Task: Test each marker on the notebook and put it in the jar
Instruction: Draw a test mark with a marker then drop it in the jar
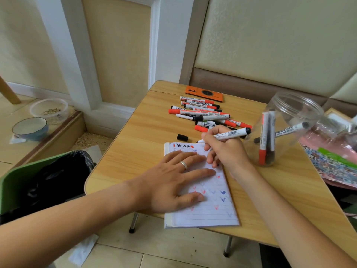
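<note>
Marker in hand: we see a white-barrelled marker (225, 135) with black print, a barcode and a black rear end; it is uncapped, lying nearly level, its dark tip at the far edge of the notebook page. We cannot tell whether the tip touches the paper.
Right hand: our right hand (226, 149) has its fingers (209, 136) closed around the marker near the tip, the heel of the hand at the notebook's right edge.
Left hand: our left hand (173, 178) lies flat on the page, fingers spread wide and holding nothing, a ring (184, 165) on one finger.
Notebook: the notebook (208, 206) is lined white paper near the surface's near edge, its near end overhanging that edge; it carries red and blue tick marks, with black and red marks along the far edge.
Cap: a loose black cap (182, 137) lies on the surface (135, 144) just beyond the notebook's far-left corner.
Untested pile: a heap of markers (202, 113) with red or black caps lies toward the far edge of the surface, beyond our right hand.
Jar: the clear plastic jar (289, 117) stands open near the right edge, beside our right hand; inside we see several markers, two upright and one leaning.
Phone: an orange phone (204, 93) lies at the far edge, behind the pile.
</note>
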Tool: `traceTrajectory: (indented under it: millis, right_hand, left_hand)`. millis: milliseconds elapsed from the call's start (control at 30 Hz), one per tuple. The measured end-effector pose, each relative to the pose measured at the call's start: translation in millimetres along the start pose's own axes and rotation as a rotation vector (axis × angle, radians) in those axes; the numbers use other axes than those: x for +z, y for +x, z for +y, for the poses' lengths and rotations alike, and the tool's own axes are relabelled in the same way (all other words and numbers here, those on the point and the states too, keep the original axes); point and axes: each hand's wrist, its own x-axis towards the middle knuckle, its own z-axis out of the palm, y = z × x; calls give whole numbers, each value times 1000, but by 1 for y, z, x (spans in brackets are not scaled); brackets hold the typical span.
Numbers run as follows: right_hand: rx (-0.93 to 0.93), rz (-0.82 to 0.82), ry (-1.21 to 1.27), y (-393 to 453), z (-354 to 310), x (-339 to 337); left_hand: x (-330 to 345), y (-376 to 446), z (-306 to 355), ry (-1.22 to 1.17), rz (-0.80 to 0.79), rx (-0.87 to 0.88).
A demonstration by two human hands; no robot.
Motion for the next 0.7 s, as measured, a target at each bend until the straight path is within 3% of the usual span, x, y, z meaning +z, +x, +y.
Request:
traceTrajectory:
  millis: [700]
  right_hand:
    - [64,67,-97,5,0,12]
  left_hand:
    - [3,2,-2,-16,1,-36]
